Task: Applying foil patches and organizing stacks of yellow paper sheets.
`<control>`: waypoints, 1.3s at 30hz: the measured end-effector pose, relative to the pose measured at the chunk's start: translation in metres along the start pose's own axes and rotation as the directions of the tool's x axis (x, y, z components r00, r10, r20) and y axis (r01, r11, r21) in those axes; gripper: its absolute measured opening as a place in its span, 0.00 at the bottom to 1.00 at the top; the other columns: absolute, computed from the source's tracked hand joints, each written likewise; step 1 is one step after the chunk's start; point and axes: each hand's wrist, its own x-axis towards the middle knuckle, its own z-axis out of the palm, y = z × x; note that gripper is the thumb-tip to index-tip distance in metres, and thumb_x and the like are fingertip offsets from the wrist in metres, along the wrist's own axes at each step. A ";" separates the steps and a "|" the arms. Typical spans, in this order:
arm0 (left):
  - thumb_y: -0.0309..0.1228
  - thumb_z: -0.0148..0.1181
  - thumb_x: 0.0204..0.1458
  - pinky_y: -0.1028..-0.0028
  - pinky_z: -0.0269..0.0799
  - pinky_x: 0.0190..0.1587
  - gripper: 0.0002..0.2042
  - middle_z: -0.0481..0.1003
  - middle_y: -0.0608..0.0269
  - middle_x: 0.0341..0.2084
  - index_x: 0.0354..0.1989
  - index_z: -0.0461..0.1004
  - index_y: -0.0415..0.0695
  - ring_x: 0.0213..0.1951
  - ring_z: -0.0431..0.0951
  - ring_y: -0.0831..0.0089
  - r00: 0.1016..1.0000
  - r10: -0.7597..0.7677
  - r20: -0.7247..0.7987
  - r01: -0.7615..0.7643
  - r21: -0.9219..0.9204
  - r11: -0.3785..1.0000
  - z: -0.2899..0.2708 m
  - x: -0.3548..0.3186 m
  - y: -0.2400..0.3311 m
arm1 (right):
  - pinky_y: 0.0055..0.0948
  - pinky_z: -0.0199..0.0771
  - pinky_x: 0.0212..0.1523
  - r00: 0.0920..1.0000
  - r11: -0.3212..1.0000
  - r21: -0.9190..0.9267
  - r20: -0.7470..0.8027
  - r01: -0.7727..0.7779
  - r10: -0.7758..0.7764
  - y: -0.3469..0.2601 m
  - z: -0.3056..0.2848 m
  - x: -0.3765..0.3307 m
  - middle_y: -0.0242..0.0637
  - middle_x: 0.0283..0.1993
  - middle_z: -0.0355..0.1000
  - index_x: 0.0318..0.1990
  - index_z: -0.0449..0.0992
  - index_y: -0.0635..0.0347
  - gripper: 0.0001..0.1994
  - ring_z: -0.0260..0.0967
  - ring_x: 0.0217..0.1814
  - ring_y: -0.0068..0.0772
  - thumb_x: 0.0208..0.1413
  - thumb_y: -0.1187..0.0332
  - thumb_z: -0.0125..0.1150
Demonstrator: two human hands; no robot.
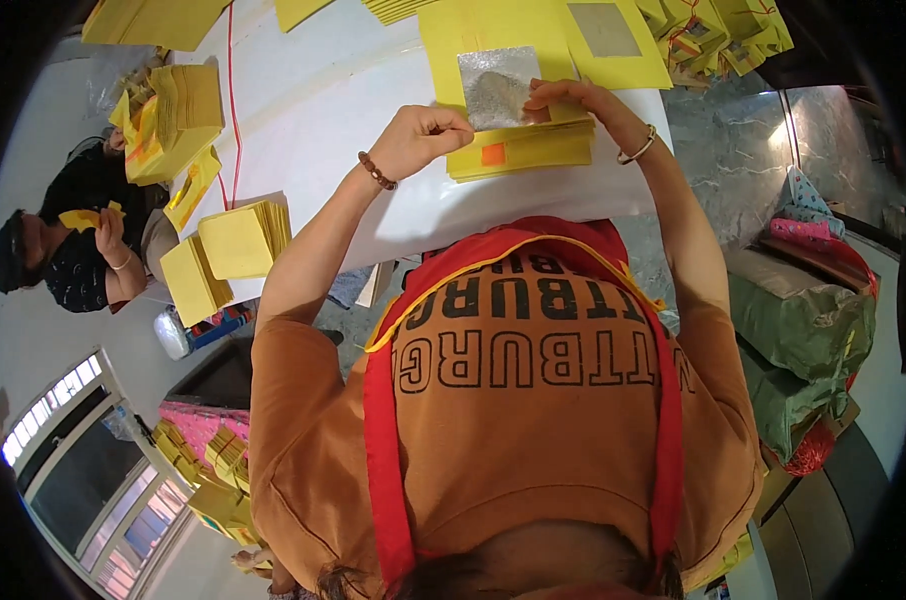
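Foil (485,75) on a yellow stack (553,153), white counter (323,85) beneath, left hand (425,136) with fingertips together beside the foil's lower left corner, any hold unclear, right hand (585,98) loosely parted at the foil's right edge

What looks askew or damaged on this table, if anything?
Toward the near-left corner of the white table, two yellow stacks sit at clashing angles, so they look askew. The silver square by the right hand looks undamaged; its darker patch may be just shadow or reflection.
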 end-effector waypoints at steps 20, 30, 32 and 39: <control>0.32 0.62 0.41 0.67 0.60 0.49 0.20 0.70 0.64 0.47 0.47 0.72 0.47 0.45 0.66 0.62 0.851 0.522 -0.060 -0.393 0.588 0.707 -0.008 0.005 -0.018 | 0.24 0.62 0.55 0.969 0.976 0.073 -0.125 -0.204 0.212 0.002 0.004 -0.004 0.40 0.56 0.65 0.48 0.72 0.58 0.15 0.58 0.60 0.29 0.52 0.70 0.56; 0.29 0.52 0.40 0.71 0.65 0.38 0.18 0.72 0.63 0.41 0.43 0.73 0.53 0.40 0.70 0.68 0.682 0.728 0.075 -0.356 0.903 0.241 0.012 -0.020 -0.021 | 0.48 0.49 0.58 0.961 0.409 -0.887 0.119 0.216 -0.250 -0.024 0.006 -0.026 0.24 0.52 0.68 0.43 0.74 0.45 0.18 0.56 0.62 0.34 0.42 0.76 0.58; 0.27 0.52 0.40 0.72 0.66 0.37 0.17 0.73 0.63 0.39 0.42 0.73 0.50 0.39 0.72 0.68 0.698 0.715 0.035 -0.358 0.882 0.306 0.016 -0.027 -0.010 | 0.47 0.50 0.58 0.957 0.324 -0.915 0.168 0.240 -0.236 -0.034 0.009 -0.029 0.24 0.52 0.68 0.43 0.74 0.47 0.18 0.56 0.62 0.33 0.41 0.76 0.58; 0.29 0.51 0.51 0.68 0.69 0.29 0.09 0.74 0.55 0.24 0.38 0.73 0.42 0.25 0.73 0.59 0.843 0.397 -0.363 -0.219 0.443 0.869 0.016 -0.013 -0.013 | 0.28 0.67 0.41 0.980 0.882 -0.468 -0.136 0.065 -0.145 -0.029 0.010 -0.010 0.38 0.39 0.72 0.43 0.72 0.58 0.13 0.69 0.42 0.32 0.47 0.72 0.60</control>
